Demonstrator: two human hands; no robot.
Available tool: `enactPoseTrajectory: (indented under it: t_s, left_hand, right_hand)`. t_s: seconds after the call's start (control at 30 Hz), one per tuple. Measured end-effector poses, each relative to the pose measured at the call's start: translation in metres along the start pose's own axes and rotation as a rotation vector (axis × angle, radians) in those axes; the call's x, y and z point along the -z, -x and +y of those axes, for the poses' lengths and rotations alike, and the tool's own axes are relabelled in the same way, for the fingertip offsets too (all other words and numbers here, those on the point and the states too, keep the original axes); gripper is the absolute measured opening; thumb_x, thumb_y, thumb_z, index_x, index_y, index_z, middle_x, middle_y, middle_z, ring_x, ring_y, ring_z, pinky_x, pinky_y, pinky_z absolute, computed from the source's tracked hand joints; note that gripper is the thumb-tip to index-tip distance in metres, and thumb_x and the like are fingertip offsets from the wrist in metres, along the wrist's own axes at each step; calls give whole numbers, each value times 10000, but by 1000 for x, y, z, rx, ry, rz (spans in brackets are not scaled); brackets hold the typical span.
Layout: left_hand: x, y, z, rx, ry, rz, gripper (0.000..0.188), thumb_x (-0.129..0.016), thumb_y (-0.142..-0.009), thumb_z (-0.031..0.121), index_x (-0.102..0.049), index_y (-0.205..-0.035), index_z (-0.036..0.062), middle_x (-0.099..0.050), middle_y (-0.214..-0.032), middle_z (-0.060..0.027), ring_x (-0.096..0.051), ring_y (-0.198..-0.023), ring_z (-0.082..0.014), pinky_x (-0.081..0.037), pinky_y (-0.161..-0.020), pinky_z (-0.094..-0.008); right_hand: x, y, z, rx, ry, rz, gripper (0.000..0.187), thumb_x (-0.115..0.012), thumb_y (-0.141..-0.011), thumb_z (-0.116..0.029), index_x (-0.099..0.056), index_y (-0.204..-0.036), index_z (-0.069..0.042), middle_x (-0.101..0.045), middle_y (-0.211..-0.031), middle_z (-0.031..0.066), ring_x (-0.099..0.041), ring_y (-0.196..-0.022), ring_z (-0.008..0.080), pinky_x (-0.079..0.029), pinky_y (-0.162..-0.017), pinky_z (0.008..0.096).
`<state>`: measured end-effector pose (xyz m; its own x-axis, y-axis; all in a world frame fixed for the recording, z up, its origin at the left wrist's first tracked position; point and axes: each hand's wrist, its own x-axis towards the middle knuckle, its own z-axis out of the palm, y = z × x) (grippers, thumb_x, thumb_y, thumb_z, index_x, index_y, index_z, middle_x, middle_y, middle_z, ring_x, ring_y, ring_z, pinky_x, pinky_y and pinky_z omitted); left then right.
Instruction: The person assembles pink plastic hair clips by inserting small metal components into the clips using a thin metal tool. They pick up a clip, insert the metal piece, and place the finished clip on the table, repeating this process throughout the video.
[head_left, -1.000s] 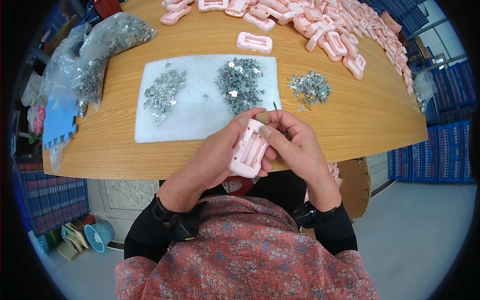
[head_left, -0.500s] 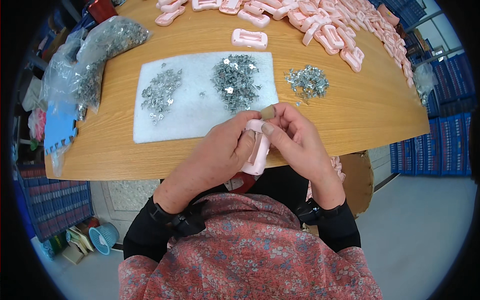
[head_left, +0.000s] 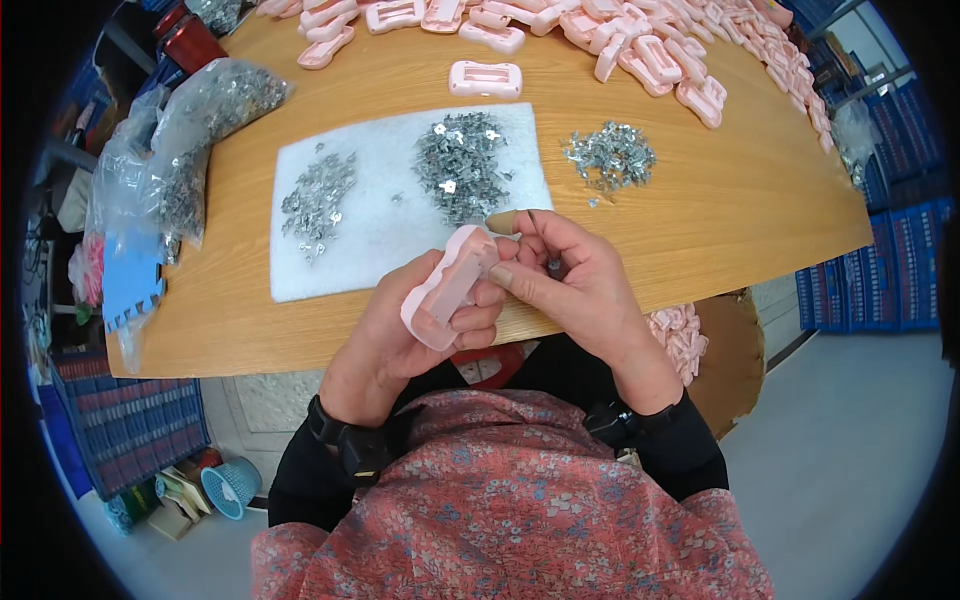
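Observation:
My left hand (head_left: pixel 392 318) grips a pink plastic shell (head_left: pixel 440 300), tilted so its hollow inside faces up, fingers wrapped round its right side. My right hand (head_left: pixel 575 275) is curled at the shell's upper right edge, thumb by the rim. A tan cover (head_left: pixel 505 221) sits on one of its fingertips. Something small and dark shows between its curled fingers, too small to name. Just beyond the hands, a white foam sheet (head_left: pixel 385 235) carries a large pile of small metal clips (head_left: pixel 462 170) and a smaller, sparser pile (head_left: pixel 318 205).
Another heap of metal pieces (head_left: pixel 608 157) lies on the wooden table (head_left: pixel 720 200), right of the sheet. One pink shell (head_left: pixel 485 79) lies alone; many more (head_left: pixel 650 55) are heaped behind. Clear bags of metal parts (head_left: pixel 185 150) stand at left. A carton of pink pieces (head_left: pixel 680 340) is below the edge.
The shell has turned over from its outer face to its hollow inside and moved left, now in my left hand. My right hand has shifted to its upper edge, and the view has moved slightly.

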<state>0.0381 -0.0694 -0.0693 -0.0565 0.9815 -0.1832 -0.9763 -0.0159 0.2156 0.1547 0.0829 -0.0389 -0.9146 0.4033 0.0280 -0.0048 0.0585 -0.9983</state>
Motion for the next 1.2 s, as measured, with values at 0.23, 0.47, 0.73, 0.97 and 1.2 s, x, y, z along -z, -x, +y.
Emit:
enactPoseTrajectory:
  t_s: [0.23, 0.47, 0.73, 0.97, 1.2]
  left_hand:
    - [5, 2, -3, 77, 11, -46, 389, -426, -1005, 401, -527, -1248, 113, -484, -876, -44, -406, -644, -108, -332, -563, -258]
    - [-4, 7, 5, 27, -127, 47, 443, -443, -997, 353, -491, -1326, 60, -511, -883, -40, -472, -654, -128, -377, -567, -263]
    - [-9, 39, 32, -365, -382, 297, 517, -543, -949, 182, -433, -1400, -45, -600, -986, -70, -621, -797, -163, -538, -682, -303]
    - [5, 57, 28, -434, -244, 260, 447, -578, -943, 186, -449, -1356, 70, -612, -1071, -136, -655, -924, -247, -612, -781, -451]
    - [11, 73, 36, -328, -284, 161, 533, -599, -928, 191, -372, -1405, 121, -622, -1060, -192, -662, -958, -291, -595, -803, -520]
  right_hand:
    - [14, -7, -1, -125, 90, -111, 193, -746, -855, -157, -655, -913, 3, -476, -700, -72, -410, -669, 20, -374, -591, 200]
    - [21, -8, 10, -95, -8, 11, 183, -718, -883, -155, -659, -949, 5, -542, -759, -56, -473, -716, 29, -416, -654, 195]
    - [69, -7, 19, -35, 268, 256, 180, -706, -897, -124, -629, -991, 10, -568, -812, -58, -490, -748, 34, -437, -688, 204]
    - [79, -35, 15, 92, 813, 321, 165, -688, -845, -54, -632, -982, 20, -573, -778, 91, -554, -690, 173, -470, -670, 297]
    - [68, -49, 8, 12, 720, 211, 152, -698, -835, -52, -659, -973, -2, -622, -829, 120, -603, -715, 221, -491, -678, 324]
